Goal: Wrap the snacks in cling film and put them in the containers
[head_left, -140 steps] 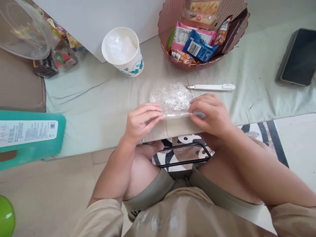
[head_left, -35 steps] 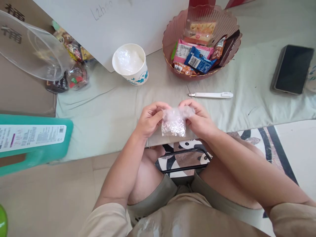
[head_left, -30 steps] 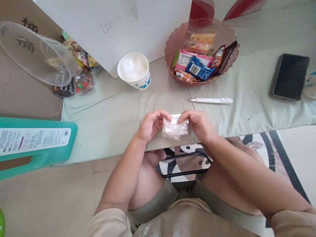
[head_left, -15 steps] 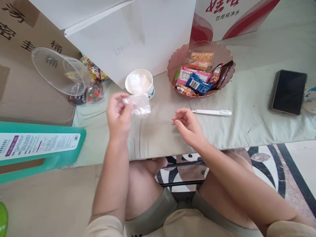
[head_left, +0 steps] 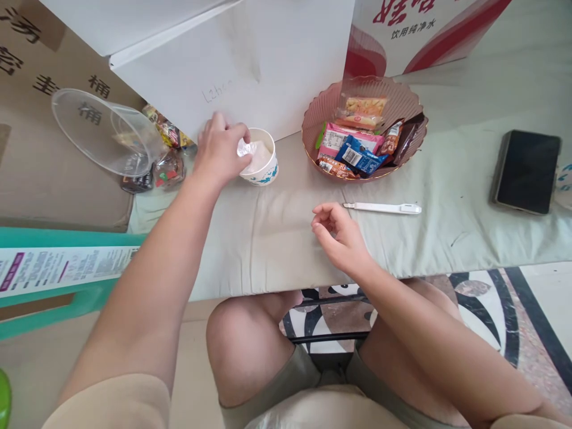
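My left hand (head_left: 223, 148) is at the rim of a white paper cup (head_left: 263, 176) with a blue pattern. Its fingers are closed on a crumpled clear plastic wrapper (head_left: 243, 149), which is partly inside the cup's mouth. More clear plastic fills the cup. Over the cloth, my right hand (head_left: 337, 235) hovers or rests with loosely curled fingers apart and nothing in it. Just beyond that hand lies a white utility knife (head_left: 384, 208), its blade end pointing left.
A pink scalloped bowl (head_left: 313, 128) holds several wrapped snacks. Behind stand a white box (head_left: 286, 77) and a red-and-white carton (head_left: 429, 44). At left, a clear plastic tub (head_left: 96, 134) lies tipped beside packets (head_left: 168, 168). A phone (head_left: 527, 171) is at right.
My left hand has moved away from me to the cup, carrying the wrapper into its mouth. The right hand has stayed in nearly the same place.
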A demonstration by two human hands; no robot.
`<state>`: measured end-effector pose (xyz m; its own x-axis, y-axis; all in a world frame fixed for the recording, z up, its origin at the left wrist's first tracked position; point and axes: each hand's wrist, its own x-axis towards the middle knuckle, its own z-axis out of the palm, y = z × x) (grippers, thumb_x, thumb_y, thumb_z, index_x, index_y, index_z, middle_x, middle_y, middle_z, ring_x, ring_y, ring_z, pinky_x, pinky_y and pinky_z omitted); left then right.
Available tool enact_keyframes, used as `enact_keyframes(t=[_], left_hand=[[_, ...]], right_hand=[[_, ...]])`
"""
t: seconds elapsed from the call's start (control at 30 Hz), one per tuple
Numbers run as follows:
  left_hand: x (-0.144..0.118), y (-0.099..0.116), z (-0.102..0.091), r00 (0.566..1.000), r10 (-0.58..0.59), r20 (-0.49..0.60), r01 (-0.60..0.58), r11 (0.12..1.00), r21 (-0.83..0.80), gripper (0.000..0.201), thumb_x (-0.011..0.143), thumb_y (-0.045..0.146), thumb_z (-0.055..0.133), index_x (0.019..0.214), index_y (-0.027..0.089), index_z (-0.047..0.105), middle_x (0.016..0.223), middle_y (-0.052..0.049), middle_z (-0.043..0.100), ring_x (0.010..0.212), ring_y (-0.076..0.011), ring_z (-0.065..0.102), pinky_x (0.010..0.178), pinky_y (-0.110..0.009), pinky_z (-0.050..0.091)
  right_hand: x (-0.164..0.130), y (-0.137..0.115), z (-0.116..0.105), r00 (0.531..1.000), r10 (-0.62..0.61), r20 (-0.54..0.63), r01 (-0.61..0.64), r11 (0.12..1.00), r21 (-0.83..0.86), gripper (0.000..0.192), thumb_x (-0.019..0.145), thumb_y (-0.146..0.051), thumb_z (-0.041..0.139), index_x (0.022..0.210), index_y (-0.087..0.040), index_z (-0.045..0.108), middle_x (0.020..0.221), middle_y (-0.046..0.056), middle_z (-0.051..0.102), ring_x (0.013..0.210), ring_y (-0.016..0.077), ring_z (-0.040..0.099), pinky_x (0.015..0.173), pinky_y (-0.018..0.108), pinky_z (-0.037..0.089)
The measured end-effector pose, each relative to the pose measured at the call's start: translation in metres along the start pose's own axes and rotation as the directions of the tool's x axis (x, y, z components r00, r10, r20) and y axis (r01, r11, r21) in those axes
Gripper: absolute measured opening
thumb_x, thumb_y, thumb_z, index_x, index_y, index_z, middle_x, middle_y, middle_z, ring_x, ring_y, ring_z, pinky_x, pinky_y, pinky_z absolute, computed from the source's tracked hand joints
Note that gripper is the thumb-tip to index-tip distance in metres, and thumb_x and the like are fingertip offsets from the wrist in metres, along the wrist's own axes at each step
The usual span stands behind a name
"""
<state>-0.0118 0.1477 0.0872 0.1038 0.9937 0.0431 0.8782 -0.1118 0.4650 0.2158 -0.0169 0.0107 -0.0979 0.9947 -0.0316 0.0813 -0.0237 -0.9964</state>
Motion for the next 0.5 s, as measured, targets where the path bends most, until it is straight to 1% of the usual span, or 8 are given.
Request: enact_keyframes(t=[0.1, 0.17, 0.23, 0.3, 0.37, 0.4, 0.47, 0.5], left_hand=[[0.004, 0.008, 0.003, 0.986, -0.012, 0.164, -0.023, 0.977, 0.210, 0.021, 0.073, 0.005, 0.071, 0.069, 0.022, 0.059, 0.074, -0.001, 0.044, 0.092, -0.0247, 0.054, 0.097, -0.039, 0.037], [0.013, 0.013, 0.005, 0.966, -0.044, 0.255, -0.034, 0.955, 0.294, 0.023, 0.070, 0.006, 0.071, 0.062, 0.022, 0.057, 0.065, -0.001, 0.042, 0.085, -0.0261, 0.055, 0.094, -0.040, 0.039], [0.024, 0.017, 0.009, 0.945, -0.089, 0.315, -0.022, 0.943, 0.332, 0.024, 0.063, 0.005, 0.073, 0.058, 0.023, 0.058, 0.064, -0.002, 0.045, 0.088, -0.0298, 0.059, 0.094, -0.042, 0.041], [0.033, 0.020, 0.015, 0.921, -0.154, 0.358, 0.010, 0.928, 0.374, 0.023, 0.057, 0.004, 0.075, 0.058, 0.022, 0.061, 0.067, -0.004, 0.050, 0.094, -0.0347, 0.063, 0.094, -0.045, 0.043], [0.038, 0.021, 0.023, 0.907, -0.200, 0.370, 0.032, 0.909, 0.415, 0.022, 0.056, 0.004, 0.075, 0.059, 0.021, 0.062, 0.071, -0.006, 0.054, 0.098, -0.0385, 0.065, 0.096, -0.049, 0.045], [0.039, 0.022, 0.027, 0.908, -0.215, 0.359, 0.043, 0.900, 0.433, 0.022, 0.056, 0.004, 0.075, 0.058, 0.020, 0.061, 0.073, -0.007, 0.056, 0.100, -0.0397, 0.066, 0.098, -0.051, 0.045], [0.039, 0.021, 0.037, 0.921, -0.234, 0.310, 0.074, 0.889, 0.452, 0.025, 0.056, 0.004, 0.075, 0.054, 0.019, 0.056, 0.075, -0.008, 0.059, 0.104, -0.0409, 0.067, 0.101, -0.053, 0.045], [0.039, 0.020, 0.041, 0.932, -0.229, 0.279, 0.090, 0.896, 0.435, 0.028, 0.055, 0.004, 0.075, 0.051, 0.019, 0.053, 0.073, -0.008, 0.060, 0.105, -0.0409, 0.067, 0.102, -0.053, 0.046]], right_hand=[[0.000, -0.001, 0.000, 1.000, 0.000, 0.007, 0.000, 1.000, -0.011, 0.020, 0.085, -0.030, 0.056, 0.104, -0.024, 0.055, 0.087, 0.001, 0.065, 0.079, 0.0155, 0.063, 0.069, 0.031, 0.048], [0.000, -0.001, 0.000, 1.000, -0.001, 0.016, 0.002, 1.000, -0.016, 0.019, 0.085, -0.030, 0.056, 0.103, -0.024, 0.055, 0.086, 0.001, 0.064, 0.077, 0.0153, 0.062, 0.068, 0.031, 0.048], [0.000, -0.001, 0.000, 1.000, 0.001, 0.023, -0.001, 1.000, -0.014, 0.019, 0.085, -0.030, 0.056, 0.102, -0.024, 0.055, 0.084, 0.000, 0.064, 0.075, 0.0150, 0.061, 0.068, 0.030, 0.048], [0.001, -0.002, 0.000, 1.000, 0.007, 0.027, -0.007, 1.000, -0.009, 0.018, 0.084, -0.029, 0.056, 0.102, -0.024, 0.055, 0.081, 0.000, 0.063, 0.072, 0.0148, 0.060, 0.067, 0.030, 0.047], [0.001, -0.003, -0.001, 1.000, 0.010, 0.028, -0.010, 1.000, -0.001, 0.018, 0.084, -0.029, 0.055, 0.102, -0.023, 0.056, 0.078, -0.001, 0.062, 0.069, 0.0146, 0.059, 0.065, 0.030, 0.046], [0.001, -0.003, -0.001, 1.000, 0.010, 0.029, -0.010, 1.000, 0.002, 0.019, 0.084, -0.029, 0.055, 0.102, -0.023, 0.056, 0.078, -0.001, 0.062, 0.069, 0.0145, 0.058, 0.065, 0.030, 0.046], [0.002, -0.003, -0.001, 1.000, 0.007, 0.030, -0.007, 1.000, 0.003, 0.018, 0.084, -0.029, 0.055, 0.101, -0.023, 0.056, 0.077, -0.001, 0.061, 0.068, 0.0144, 0.058, 0.064, 0.029, 0.046], [0.002, -0.003, -0.001, 0.999, 0.007, 0.032, -0.007, 1.000, 0.003, 0.018, 0.084, -0.029, 0.055, 0.101, -0.023, 0.056, 0.077, -0.001, 0.061, 0.067, 0.0143, 0.058, 0.064, 0.029, 0.046]])
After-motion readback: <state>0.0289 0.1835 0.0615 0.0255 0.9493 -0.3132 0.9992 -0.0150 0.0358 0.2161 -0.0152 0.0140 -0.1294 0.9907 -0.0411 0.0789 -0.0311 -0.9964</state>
